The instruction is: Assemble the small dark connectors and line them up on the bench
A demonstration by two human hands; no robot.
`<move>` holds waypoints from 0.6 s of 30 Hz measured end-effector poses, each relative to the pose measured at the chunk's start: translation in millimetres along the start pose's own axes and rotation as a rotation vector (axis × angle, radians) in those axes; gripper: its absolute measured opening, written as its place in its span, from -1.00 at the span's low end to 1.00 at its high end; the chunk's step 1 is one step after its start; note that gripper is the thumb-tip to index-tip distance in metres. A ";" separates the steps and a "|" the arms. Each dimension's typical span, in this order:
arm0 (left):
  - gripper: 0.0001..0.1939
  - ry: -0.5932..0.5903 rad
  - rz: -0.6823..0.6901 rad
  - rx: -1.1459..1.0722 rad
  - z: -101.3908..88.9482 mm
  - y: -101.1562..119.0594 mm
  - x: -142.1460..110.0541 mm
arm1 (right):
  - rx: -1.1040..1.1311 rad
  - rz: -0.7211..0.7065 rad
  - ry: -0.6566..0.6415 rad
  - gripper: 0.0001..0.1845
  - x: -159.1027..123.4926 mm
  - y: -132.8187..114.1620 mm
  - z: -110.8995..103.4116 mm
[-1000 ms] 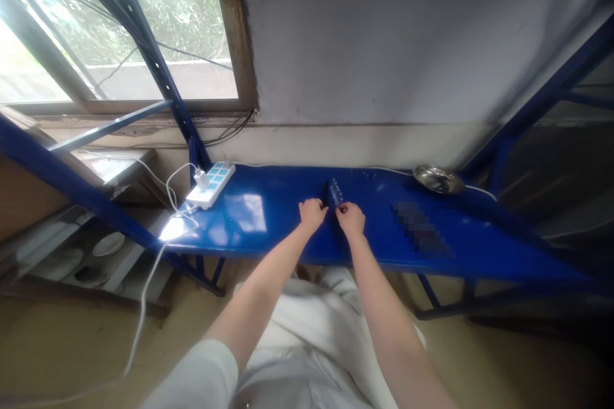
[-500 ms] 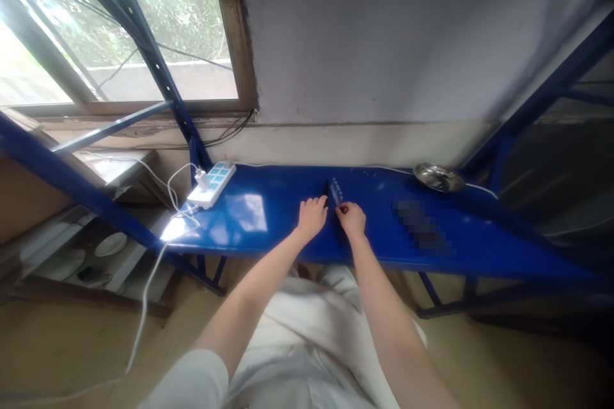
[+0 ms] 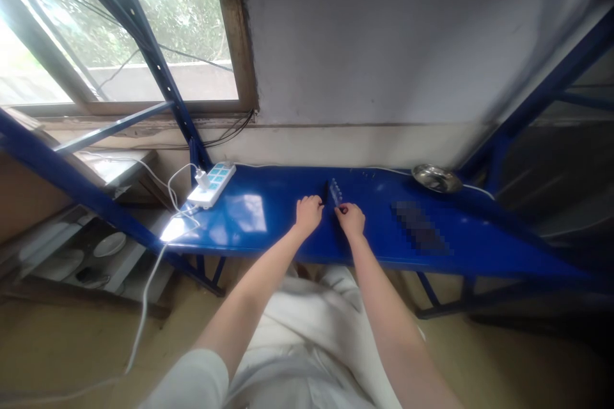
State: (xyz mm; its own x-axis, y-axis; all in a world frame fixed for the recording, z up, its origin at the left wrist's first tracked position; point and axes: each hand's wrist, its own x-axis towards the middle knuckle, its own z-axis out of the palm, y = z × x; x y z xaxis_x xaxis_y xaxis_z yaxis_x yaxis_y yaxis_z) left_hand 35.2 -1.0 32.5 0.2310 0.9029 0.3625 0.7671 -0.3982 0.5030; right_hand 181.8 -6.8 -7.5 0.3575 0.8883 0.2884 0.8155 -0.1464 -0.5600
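Note:
Close to the middle of the blue table, my left hand is closed, its fingertips at the lower end of a thin black strip. My right hand pinches the near end of a clear strip with a scalloped, bumpy edge. The two strips stand side by side with a small gap between them. What they are exactly is too small to tell. A small dark spot shows at my right fingertips, too small to name.
A white power strip with a plug and cable is at the table's left end. A shiny metal bowl stands at the back right. A pixelated dark patch lies right of my hands. Tiny bits are scattered near the back edge.
My left hand has shifted slightly left, and the black strip with it, widening the gap to the clear strip. My right hand stays nearly in place.

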 end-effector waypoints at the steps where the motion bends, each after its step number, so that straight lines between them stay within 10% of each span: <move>1: -0.92 0.018 -0.063 -0.082 -1.6 -1.8 0.9 | 0.004 0.002 -0.003 -0.78 0.0 -0.2 -0.3; 6: -0.92 0.163 -0.328 -0.546 -15.0 -8.8 -4.0 | 0.020 0.005 0.000 -0.76 -0.2 -0.3 -0.7; 18: -0.80 0.421 -0.335 -0.764 -64.4 -8.5 -23.3 | 0.024 0.039 -0.035 -0.74 0.8 -4.3 -3.8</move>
State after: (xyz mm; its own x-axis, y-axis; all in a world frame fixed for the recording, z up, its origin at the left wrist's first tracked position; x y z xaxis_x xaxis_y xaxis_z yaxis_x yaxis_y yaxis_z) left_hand -15.2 -29.1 70.3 -0.2812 0.9164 0.2848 0.1182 -0.2615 0.9579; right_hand 180.3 -7.1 -1.9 0.3726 0.8968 0.2384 0.7899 -0.1717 -0.5887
